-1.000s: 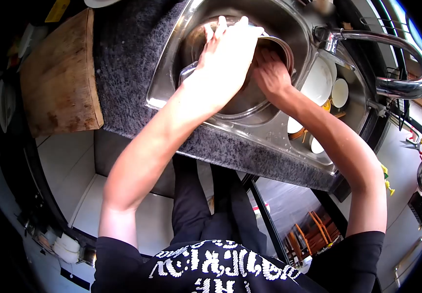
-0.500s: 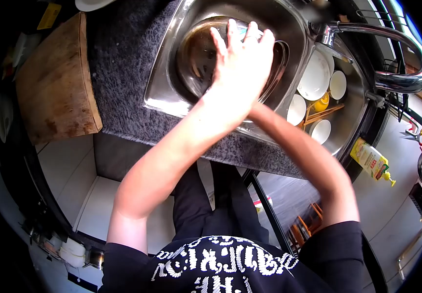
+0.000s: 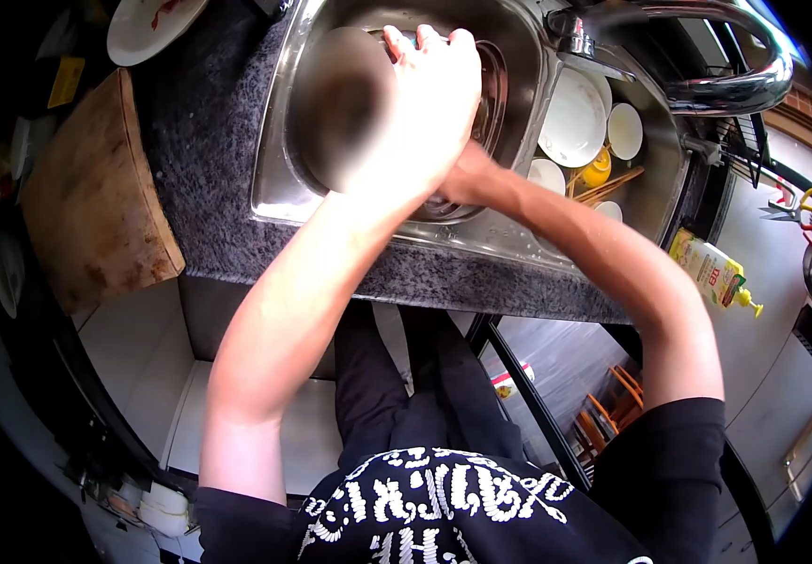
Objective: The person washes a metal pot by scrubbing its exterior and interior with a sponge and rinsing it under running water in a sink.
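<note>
My left hand [image 3: 432, 99] lies over a large round metal vessel [image 3: 494, 94], perhaps a pan, inside the steel sink basin [image 3: 276, 179]. Its fingers are apart and point to the far side; whatever is under the palm is hidden. My right hand [image 3: 465, 174] reaches in below the left wrist, and its fingers are out of sight behind it. A blurred patch covers the left part of the vessel.
White bowls and plates [image 3: 573, 117], a yellow item [image 3: 597, 169] and chopsticks [image 3: 618, 185] lie in the right basin. A tap [image 3: 726, 89] arches above. Left are a wooden board [image 3: 96, 197] and a plate [image 3: 148, 28]; right, a soap bottle [image 3: 707, 268] and scissors [image 3: 801, 209].
The whole view has shifted, with the sink now farther left. My left hand still covers the vessel. A pale blue patch seen under its fingers earlier no longer shows.
</note>
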The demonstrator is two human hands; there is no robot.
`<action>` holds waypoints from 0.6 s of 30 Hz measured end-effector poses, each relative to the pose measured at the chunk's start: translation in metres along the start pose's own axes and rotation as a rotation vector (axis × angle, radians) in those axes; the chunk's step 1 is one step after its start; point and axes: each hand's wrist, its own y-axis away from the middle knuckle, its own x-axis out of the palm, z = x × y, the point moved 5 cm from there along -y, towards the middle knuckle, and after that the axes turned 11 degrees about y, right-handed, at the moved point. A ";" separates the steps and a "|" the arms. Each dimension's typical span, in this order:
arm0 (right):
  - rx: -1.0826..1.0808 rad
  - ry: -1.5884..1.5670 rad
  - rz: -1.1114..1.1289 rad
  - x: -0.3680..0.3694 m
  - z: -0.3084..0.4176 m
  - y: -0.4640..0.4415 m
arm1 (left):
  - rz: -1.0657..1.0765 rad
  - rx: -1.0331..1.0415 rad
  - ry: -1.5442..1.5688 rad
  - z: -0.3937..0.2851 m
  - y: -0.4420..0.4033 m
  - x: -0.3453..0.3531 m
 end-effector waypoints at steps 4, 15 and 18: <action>-0.035 -0.855 0.195 -0.012 0.071 -0.017 | -0.185 0.082 0.060 0.008 0.015 0.004; 0.220 -2.871 -0.736 -0.054 -0.018 -0.070 | -0.090 0.075 0.201 0.027 0.004 -0.006; -0.356 -3.833 -0.376 -0.005 -0.024 -0.114 | -0.033 0.104 0.269 0.031 0.004 -0.004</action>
